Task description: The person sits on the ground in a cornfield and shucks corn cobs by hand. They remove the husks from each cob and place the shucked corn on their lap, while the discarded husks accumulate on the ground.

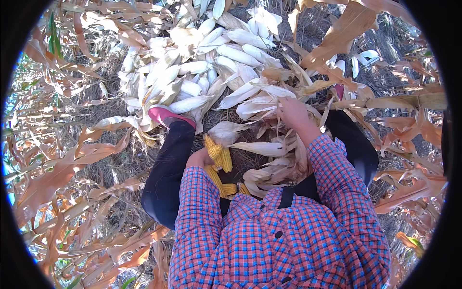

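Note:
My left hand (199,158) is at the yellow husked corn cobs (213,149) between my legs, its fingers partly hidden behind a cob; whether it grips one is unclear. More bare cobs (215,179) lie close below it. My right hand (293,112) is over loose dry corn husks (276,90) at the near right edge of the pile, its fingertips against the husks. Just right of the cobs lies an ear in pale husk (265,148), and another husk-covered ear (227,132) sits above them. Stripped husks (276,173) are heaped below my right forearm.
A large pile of ears in white husk (195,67) spreads ahead of my feet. A pink shoe (169,117) touches its near left side. Dry corn stalks and leaves (72,166) stand along the left; a thick stalk (389,102) crosses at the right.

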### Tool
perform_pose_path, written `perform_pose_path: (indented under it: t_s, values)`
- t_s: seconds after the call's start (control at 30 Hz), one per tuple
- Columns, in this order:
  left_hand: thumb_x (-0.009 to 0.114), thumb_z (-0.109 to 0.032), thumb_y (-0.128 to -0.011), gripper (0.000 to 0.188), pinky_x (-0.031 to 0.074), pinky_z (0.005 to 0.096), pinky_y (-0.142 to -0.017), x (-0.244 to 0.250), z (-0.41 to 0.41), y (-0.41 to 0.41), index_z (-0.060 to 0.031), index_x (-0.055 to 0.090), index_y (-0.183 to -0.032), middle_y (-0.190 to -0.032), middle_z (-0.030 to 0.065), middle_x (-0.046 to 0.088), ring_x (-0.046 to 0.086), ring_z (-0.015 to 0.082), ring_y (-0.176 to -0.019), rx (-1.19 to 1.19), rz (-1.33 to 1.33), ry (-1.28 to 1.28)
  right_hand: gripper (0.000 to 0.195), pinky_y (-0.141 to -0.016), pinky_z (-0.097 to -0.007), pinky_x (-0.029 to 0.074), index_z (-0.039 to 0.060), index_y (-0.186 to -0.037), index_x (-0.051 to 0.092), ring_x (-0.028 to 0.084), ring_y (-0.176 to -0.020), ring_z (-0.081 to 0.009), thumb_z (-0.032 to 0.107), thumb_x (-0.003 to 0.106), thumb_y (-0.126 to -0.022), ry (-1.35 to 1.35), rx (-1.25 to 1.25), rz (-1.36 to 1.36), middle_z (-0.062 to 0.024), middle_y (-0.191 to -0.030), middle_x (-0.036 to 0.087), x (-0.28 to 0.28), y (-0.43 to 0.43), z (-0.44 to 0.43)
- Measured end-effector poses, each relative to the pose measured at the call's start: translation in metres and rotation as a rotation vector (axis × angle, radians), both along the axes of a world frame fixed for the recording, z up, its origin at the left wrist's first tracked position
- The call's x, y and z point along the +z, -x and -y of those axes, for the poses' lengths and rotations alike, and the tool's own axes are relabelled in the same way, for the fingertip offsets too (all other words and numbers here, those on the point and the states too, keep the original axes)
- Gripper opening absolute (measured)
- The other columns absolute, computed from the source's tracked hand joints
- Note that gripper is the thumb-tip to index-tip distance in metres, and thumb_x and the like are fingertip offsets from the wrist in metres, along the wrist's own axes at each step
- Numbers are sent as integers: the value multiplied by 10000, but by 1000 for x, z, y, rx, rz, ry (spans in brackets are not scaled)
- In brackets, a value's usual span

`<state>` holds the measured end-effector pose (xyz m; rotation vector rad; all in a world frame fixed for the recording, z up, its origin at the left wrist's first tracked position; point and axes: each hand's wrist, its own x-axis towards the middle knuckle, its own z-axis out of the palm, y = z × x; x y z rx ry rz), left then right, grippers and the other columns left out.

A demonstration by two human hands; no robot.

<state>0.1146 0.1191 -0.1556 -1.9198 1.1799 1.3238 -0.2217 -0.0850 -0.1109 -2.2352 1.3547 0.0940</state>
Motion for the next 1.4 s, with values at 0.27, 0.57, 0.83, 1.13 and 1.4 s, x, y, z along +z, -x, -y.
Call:
perform_pose_path:
  t_s: [0.27, 0.57, 0.83, 1.13, 1.4]
  values:
    - [838, -300, -648, 662, 493, 419, -900, -47, -22, -28, -7, 573, -1179, -1174, 199, 623, 605, 348, -1084, -27, -20, -162, 409, -1074, -507, 294, 110, -1218, 566, 558, -1090, -258, 184, 637, -822, 496, 356, 221, -80, -1113, 617, -78, -105, 32]
    - [845, -492, -584, 941, 479, 394, -932, -57, 5, -4, 76, 495, -1248, -1213, 245, 584, 585, 333, -1122, 101, -178, 82, 173, -856, -332, 471, 119, -909, 689, 622, -899, -236, 118, 538, -824, 92, 666, -20, -60, -899, 647, -109, -14, -9]
    - [786, -502, -663, 949, 409, 392, -1025, -15, 39, 15, -2, 404, -1373, -1376, 249, 454, 489, 350, -1245, 185, -18, 162, 341, -791, -380, 515, 61, -1103, 619, 648, -932, -253, 303, 569, -867, -959, 354, -689, -131, -1002, 674, -107, 97, -12]
    - [656, -290, -833, 558, 444, 429, -981, -17, 30, 13, -70, 482, -1316, -1344, 197, 469, 497, 377, -1210, 39, 68, 190, 585, -811, -433, 503, -42, -1069, 618, 636, -961, -388, 493, 618, -831, -273, -667, 176, -259, -997, 658, -184, 33, 46]
    - [701, -269, -799, 517, 412, 435, -1007, -14, 2, 3, -25, 528, -1220, -1337, 220, 469, 465, 392, -1224, 135, 220, 266, 467, -709, -365, 515, -95, -1028, 624, 650, -833, -248, 286, 719, -775, -802, -1295, 795, -138, -950, 666, -225, -7, 56]
